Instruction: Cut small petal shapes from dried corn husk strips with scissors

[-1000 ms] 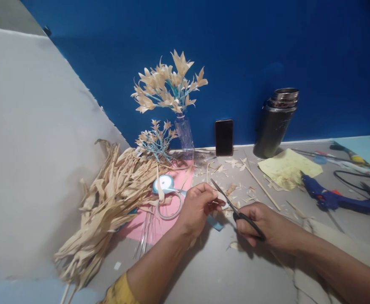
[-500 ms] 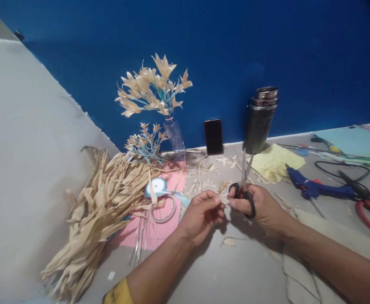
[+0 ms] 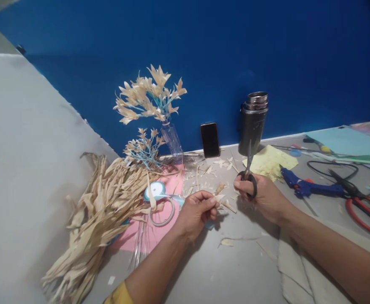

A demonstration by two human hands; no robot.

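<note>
Your left grip pinches a small pale piece, apparently husk, over the counter; your right grip wraps the scissors, blades nearly together, clear of it. Probably trimming; another cut calls for bringing blades to piece

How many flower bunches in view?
2: the large one in the clear bottle, and the small one just left of the bottle. Anything under the husks can't be seen.
</note>
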